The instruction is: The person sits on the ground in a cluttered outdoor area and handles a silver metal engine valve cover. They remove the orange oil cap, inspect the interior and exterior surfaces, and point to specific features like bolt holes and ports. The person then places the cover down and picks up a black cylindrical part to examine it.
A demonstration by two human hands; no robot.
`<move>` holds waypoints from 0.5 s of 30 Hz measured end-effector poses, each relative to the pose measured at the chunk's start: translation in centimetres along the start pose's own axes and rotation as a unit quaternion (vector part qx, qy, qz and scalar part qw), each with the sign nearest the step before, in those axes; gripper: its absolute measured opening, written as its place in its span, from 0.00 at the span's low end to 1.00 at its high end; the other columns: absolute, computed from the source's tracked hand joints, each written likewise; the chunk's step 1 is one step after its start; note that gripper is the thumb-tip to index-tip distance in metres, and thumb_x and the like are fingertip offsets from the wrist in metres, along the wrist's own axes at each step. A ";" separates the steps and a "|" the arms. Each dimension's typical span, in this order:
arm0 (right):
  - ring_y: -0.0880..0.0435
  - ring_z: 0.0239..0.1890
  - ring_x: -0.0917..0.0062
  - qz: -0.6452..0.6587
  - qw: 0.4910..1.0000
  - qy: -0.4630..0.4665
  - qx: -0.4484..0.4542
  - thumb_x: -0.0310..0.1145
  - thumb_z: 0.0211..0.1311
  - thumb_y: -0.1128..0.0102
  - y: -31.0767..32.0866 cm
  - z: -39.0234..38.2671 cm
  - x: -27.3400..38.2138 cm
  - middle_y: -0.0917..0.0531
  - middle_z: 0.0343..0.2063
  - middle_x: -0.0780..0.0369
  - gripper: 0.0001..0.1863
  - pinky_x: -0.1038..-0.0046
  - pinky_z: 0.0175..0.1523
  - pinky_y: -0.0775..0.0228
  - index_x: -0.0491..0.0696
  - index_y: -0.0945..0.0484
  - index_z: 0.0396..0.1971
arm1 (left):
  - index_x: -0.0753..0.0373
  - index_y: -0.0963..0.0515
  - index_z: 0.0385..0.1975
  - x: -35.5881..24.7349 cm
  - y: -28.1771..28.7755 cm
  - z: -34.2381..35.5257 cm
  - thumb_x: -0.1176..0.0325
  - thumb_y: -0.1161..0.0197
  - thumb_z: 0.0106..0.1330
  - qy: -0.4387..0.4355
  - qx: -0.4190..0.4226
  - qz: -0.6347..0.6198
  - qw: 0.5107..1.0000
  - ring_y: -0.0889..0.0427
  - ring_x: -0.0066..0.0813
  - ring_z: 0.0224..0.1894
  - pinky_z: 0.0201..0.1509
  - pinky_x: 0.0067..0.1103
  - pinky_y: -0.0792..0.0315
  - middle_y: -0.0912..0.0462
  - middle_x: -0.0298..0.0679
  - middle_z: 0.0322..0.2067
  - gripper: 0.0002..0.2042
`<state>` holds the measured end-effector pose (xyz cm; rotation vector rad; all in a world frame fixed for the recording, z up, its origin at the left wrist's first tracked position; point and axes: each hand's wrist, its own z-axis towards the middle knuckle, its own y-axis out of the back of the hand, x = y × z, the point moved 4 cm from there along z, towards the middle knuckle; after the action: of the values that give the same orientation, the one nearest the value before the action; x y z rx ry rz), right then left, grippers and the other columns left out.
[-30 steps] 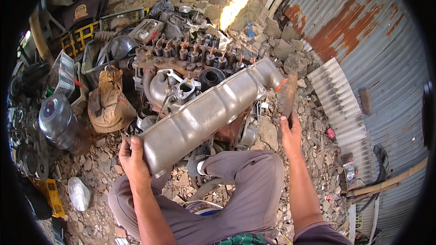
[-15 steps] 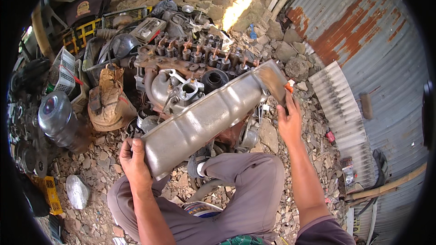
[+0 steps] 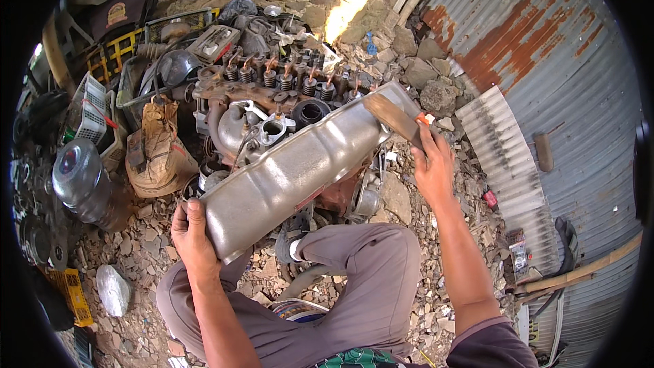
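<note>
A long silver valve cover (image 3: pixel 293 177) is held at a slant across the front of the engine. My left hand (image 3: pixel 196 242) is closed on its lower left end, thumb on top. In my right hand (image 3: pixel 433 167) is a flat brush (image 3: pixel 394 117), brown with a lighter tan end. That end lies over the cover's upper right end; whether it touches the metal is hard to tell. Just behind the cover is the engine (image 3: pixel 279 99), rusty, with a row of exposed valve springs (image 3: pixel 286 80) and a pale carburettor-like part (image 3: pixel 274 128).
Rubble covers the ground around my bent legs (image 3: pixel 361 266). A brown sack (image 3: pixel 160 157), a large clear bottle (image 3: pixel 85 174) and plastic crates (image 3: pixel 71 293) stand at the left. Corrugated metal sheeting (image 3: pixel 572 95) rises on the right, with large stones (image 3: pixel 439 97) near its foot.
My right hand has swung the brush leftward, over the cover's upper right end. The cover sits slightly further left in view, still in my left hand. The whole view has shifted a little.
</note>
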<state>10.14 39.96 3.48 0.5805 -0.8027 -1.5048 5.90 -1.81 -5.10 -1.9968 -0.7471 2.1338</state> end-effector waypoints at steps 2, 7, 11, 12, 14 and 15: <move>0.24 0.54 0.57 0.012 1.000 0.004 0.014 0.31 0.61 0.39 -0.3 0.4 0.6 0.23 0.51 0.55 0.30 0.56 0.61 0.37 0.56 0.31 0.65 | 0.60 0.26 0.25 0.4 0.3 0.2 0.56 0.35 0.69 -0.007 0.009 -0.001 1.000 0.38 0.12 0.27 0.33 0.13 0.41 0.29 0.24 0.23 0.16; 0.24 0.54 0.55 0.080 0.993 -0.084 0.023 0.31 0.62 0.40 -2.6 -4.2 -5.7 0.22 0.51 0.51 0.28 0.57 0.60 0.36 0.54 0.31 0.64 | 0.59 0.27 0.24 0.4 -0.1 0.0 0.56 0.34 0.68 -0.018 0.028 0.017 0.999 0.42 0.11 0.27 0.31 0.14 0.46 0.32 0.21 0.23 0.17; 0.24 0.54 0.56 0.065 0.995 -0.071 0.008 0.31 0.63 0.41 -1.6 -3.5 -4.9 0.23 0.51 0.51 0.29 0.58 0.60 0.35 0.53 0.32 0.65 | 0.59 0.27 0.24 0.2 0.1 0.1 0.55 0.34 0.68 -0.018 0.032 0.020 0.999 0.42 0.11 0.27 0.31 0.14 0.46 0.33 0.21 0.23 0.17; 0.24 0.55 0.56 0.053 0.998 -0.046 0.006 0.31 0.63 0.41 -1.3 -2.8 -3.7 0.23 0.51 0.52 0.28 0.58 0.59 0.35 0.53 0.31 0.65 | 0.59 0.27 0.24 0.1 0.2 0.1 0.55 0.34 0.68 -0.019 0.030 0.019 0.999 0.42 0.11 0.27 0.31 0.14 0.46 0.33 0.21 0.23 0.17; 0.24 0.55 0.57 0.030 1.000 0.002 0.003 0.30 0.63 0.40 -0.5 -0.3 0.0 0.23 0.52 0.53 0.28 0.57 0.59 0.35 0.54 0.31 0.64 | 0.59 0.27 0.24 0.0 0.4 0.0 0.55 0.34 0.68 -0.020 0.028 0.020 0.999 0.42 0.11 0.27 0.31 0.14 0.46 0.33 0.21 0.23 0.17; 0.24 0.55 0.57 0.021 1.000 0.001 0.002 0.30 0.63 0.40 -0.6 0.3 0.7 0.23 0.52 0.53 0.28 0.57 0.59 0.35 0.54 0.31 0.64 | 0.59 0.27 0.23 0.2 0.4 0.1 0.56 0.34 0.68 -0.015 0.028 0.018 0.999 0.42 0.11 0.27 0.31 0.14 0.46 0.33 0.21 0.23 0.17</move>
<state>9.45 39.30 3.31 0.5655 -0.8119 -1.4639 5.90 -2.06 -5.42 -1.9682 -0.6518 2.1851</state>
